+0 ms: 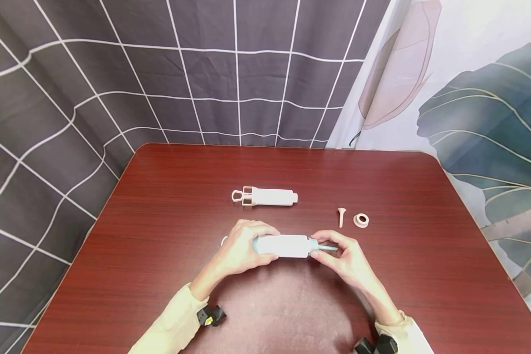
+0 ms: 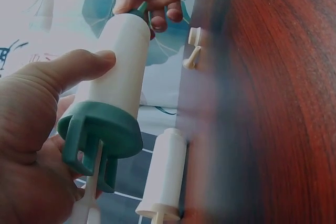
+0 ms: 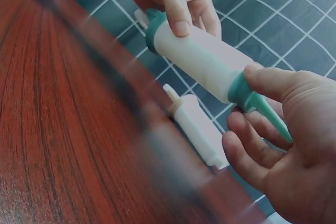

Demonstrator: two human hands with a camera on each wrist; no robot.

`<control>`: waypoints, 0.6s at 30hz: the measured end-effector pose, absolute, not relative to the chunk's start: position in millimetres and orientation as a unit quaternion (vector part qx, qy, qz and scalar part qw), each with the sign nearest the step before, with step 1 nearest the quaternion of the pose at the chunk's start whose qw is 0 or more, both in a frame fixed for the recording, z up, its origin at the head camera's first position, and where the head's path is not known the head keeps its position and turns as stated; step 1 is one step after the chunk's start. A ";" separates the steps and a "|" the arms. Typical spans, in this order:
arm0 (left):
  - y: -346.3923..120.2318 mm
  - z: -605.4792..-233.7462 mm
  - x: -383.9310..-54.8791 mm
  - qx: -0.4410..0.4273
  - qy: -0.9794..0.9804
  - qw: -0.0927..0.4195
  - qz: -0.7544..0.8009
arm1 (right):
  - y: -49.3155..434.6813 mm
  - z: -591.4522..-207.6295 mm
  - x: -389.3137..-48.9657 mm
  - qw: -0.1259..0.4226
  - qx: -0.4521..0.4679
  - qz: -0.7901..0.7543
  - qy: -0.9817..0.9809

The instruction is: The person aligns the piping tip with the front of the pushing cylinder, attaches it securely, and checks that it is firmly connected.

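A white-barrelled icing syringe (image 1: 287,246) with green end pieces lies level between my hands over the table. My left hand (image 1: 243,248) grips its barrel near the green finger-grip end (image 2: 107,129), thumb along the side. A pale plunger rod (image 2: 93,182) sticks out behind that end. At the front, my right hand (image 1: 347,258) pinches the green collar (image 3: 239,91) between thumb and fingers. The tapered green nozzle (image 3: 273,118) points from the collar towards the right palm.
Beyond my hands, a second syringe (image 1: 274,197) with beige fittings lies on the red-brown table (image 1: 159,196). Farther right lie a small beige nozzle (image 1: 341,217) and a beige ring cap (image 1: 361,220). A grey checked curtain (image 1: 203,73) hangs behind the table.
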State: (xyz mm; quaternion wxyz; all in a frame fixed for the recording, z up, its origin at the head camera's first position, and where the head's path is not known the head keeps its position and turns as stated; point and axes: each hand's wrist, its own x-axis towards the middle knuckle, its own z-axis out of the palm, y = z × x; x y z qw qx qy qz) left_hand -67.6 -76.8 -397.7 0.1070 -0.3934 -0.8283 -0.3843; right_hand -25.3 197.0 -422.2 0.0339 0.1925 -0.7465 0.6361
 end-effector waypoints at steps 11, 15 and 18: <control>-75.9 -394.7 -65.9 -0.405 -0.827 0.107 -0.375 | 198.5 -421.1 -23.7 0.023 0.168 0.594 -0.786; -75.5 -394.8 -65.0 -0.401 -0.830 0.105 -0.372 | 198.0 -421.2 -23.2 0.009 0.162 0.607 -0.778; -75.1 -395.8 -65.0 -0.400 -0.831 0.107 -0.371 | 197.5 -421.3 -22.6 0.000 0.153 0.619 -0.770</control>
